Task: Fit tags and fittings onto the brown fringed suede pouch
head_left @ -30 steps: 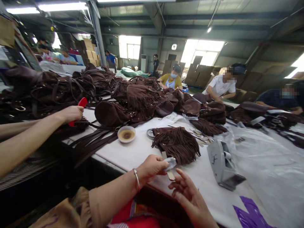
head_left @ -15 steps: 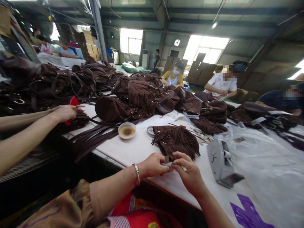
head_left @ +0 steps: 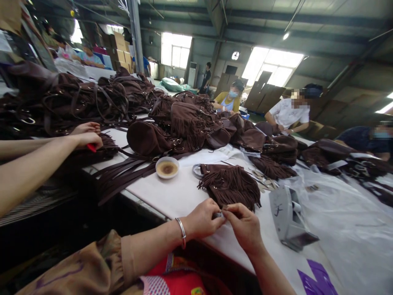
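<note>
1. The left hand and right hand meet fingertip to fingertip, both pinched narrow on a small pale piece, largely hidden, so what it is can't be told.
2. Just beyond the fingertips lies a brown fringed bag on the white table.
3. Right of the fingers stands a grey tape dispenser.

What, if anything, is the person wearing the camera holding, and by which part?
Both the left hand and the right hand pinch one small pale piece between their fingertips; which part they grip cannot be told, as it is mostly hidden.
</note>
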`<state>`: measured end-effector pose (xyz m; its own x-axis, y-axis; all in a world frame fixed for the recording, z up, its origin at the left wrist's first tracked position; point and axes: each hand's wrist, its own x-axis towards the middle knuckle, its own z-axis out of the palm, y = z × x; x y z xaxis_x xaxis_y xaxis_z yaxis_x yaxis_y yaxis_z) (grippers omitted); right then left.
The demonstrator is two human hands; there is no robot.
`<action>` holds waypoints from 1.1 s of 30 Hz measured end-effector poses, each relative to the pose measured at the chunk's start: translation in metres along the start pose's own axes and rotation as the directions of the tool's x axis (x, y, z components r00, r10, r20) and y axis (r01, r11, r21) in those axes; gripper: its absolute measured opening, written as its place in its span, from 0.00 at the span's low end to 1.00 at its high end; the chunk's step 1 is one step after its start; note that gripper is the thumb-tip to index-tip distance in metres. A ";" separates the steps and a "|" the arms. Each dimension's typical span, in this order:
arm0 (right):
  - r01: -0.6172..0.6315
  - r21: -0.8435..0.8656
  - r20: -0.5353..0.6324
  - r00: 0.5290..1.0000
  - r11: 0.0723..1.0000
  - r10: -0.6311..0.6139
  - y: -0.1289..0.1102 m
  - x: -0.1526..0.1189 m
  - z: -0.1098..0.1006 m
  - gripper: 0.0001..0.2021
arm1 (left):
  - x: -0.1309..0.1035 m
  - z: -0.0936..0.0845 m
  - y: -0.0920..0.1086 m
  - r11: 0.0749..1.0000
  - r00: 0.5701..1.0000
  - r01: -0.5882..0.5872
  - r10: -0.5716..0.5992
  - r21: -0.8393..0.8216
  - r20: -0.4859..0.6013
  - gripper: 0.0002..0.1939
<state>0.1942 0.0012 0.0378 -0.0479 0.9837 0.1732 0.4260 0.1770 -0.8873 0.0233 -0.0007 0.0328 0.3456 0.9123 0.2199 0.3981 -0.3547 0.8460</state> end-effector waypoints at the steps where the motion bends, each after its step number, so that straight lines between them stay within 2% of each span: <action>1: -0.005 0.014 0.016 1.000 1.000 0.005 -0.001 0.000 -0.001 0.09 | -0.001 0.002 -0.001 1.000 1.000 -0.003 0.003 -0.003 -0.013 0.10; 3: 0.020 0.036 0.098 0.995 0.999 -0.024 -0.004 0.003 -0.006 0.11 | 0.000 0.005 -0.002 1.000 1.000 -0.016 0.016 -0.008 -0.020 0.11; 5: 0.129 -0.026 0.218 0.969 0.991 -0.120 -0.011 0.009 -0.015 0.12 | 0.001 0.005 -0.003 0.999 0.999 -0.040 0.040 -0.009 -0.011 0.13; 7: 0.318 -0.167 0.342 0.906 0.933 -0.248 -0.020 0.015 -0.025 0.08 | 0.002 0.005 -0.003 0.998 0.998 -0.063 0.063 -0.007 -0.006 0.13; 10: 0.560 -0.345 0.476 0.796 0.753 -0.374 -0.033 0.022 -0.032 0.08 | 0.004 0.004 -0.002 0.998 0.998 -0.060 0.060 0.006 -0.004 0.12; 15: 0.720 -0.516 0.457 0.690 0.465 -0.561 -0.032 0.016 -0.022 0.14 | 0.007 0.000 -0.002 1.000 0.999 0.002 -0.003 0.025 0.044 0.09; 17: 0.746 -0.518 0.449 0.653 0.418 -0.610 -0.027 0.009 -0.017 0.16 | 0.007 -0.002 -0.003 0.999 0.995 0.030 -0.031 0.012 0.090 0.10; 19: 0.755 -0.469 0.455 0.652 0.458 -0.607 -0.022 0.005 -0.016 0.15 | 0.007 -0.004 -0.004 0.999 0.992 0.036 -0.037 0.004 0.119 0.11; 22: 0.709 -0.308 0.482 0.691 0.634 -0.539 -0.019 0.005 -0.024 0.12 | 0.006 -0.004 -0.006 1.000 0.993 -0.003 0.001 0.012 0.116 0.10; 26: 0.483 -0.188 0.540 0.778 0.855 -0.321 -0.026 0.020 -0.037 0.09 | 0.005 0.001 -0.007 0.992 0.989 -0.116 0.110 0.051 0.103 0.06; 28: 0.385 -0.224 0.589 0.785 0.895 -0.191 -0.031 0.028 -0.039 0.08 | 0.004 0.003 -0.008 0.985 0.982 -0.156 0.148 0.070 0.114 0.05; 30: 0.346 -0.280 0.610 0.784 0.895 -0.113 -0.036 0.034 -0.037 0.07 | 0.004 0.004 -0.008 0.979 0.977 -0.184 0.173 0.084 0.126 0.04; 33: 0.390 -0.328 0.600 0.789 0.861 -0.129 -0.039 0.037 -0.031 0.06 | 0.003 0.004 -0.009 0.969 0.972 -0.210 0.194 0.129 0.132 0.04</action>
<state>0.2038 0.0292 0.0924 -0.6349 0.7725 -0.0059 0.6444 0.5253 -0.5557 0.0237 0.0048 0.0239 0.5250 0.7913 0.3136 0.4230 -0.5622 0.7106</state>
